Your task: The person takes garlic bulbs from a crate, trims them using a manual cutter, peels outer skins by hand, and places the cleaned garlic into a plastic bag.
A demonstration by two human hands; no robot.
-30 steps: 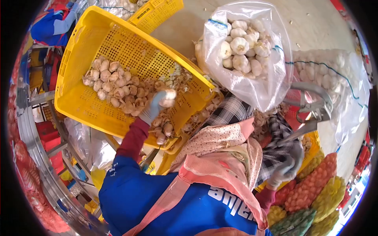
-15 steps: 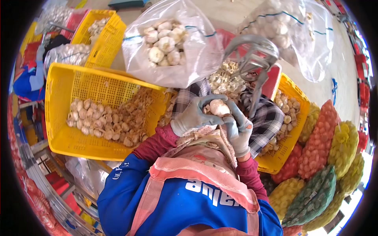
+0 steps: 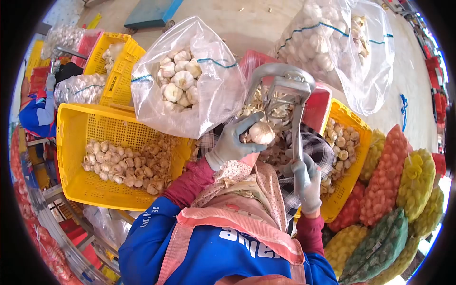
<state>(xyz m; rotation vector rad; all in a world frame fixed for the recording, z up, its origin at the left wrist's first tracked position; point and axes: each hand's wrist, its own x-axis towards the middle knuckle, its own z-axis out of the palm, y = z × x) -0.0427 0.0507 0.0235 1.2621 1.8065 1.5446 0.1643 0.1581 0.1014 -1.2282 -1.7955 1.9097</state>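
My left hand (image 3: 233, 145), in a grey glove, is closed around a whitish garlic bulb (image 3: 261, 133) in front of my lap. To its right, my gloved right hand (image 3: 306, 183) is closed around the lower end of the lever on a grey metal hand-lever tool (image 3: 297, 126). That tool has a curved top frame and stands over a red container (image 3: 319, 102), with loose garlic trimmings (image 3: 280, 114) beneath it. Part of the lever is hidden by my right fingers.
A yellow crate (image 3: 76, 190) with garlic bulbs stands at the left, another yellow crate (image 3: 363, 128) at the right. Clear plastic bags (image 3: 221, 88) of bulbs stand ahead. Several filled mesh sacks (image 3: 384, 175) lie at the right. Another person (image 3: 38, 114) is at far left.
My right hand has left the garlic bulb and moved down and right to the tool's lever. My left hand keeps the bulb. The camera view has shifted, so the surroundings appear lower.
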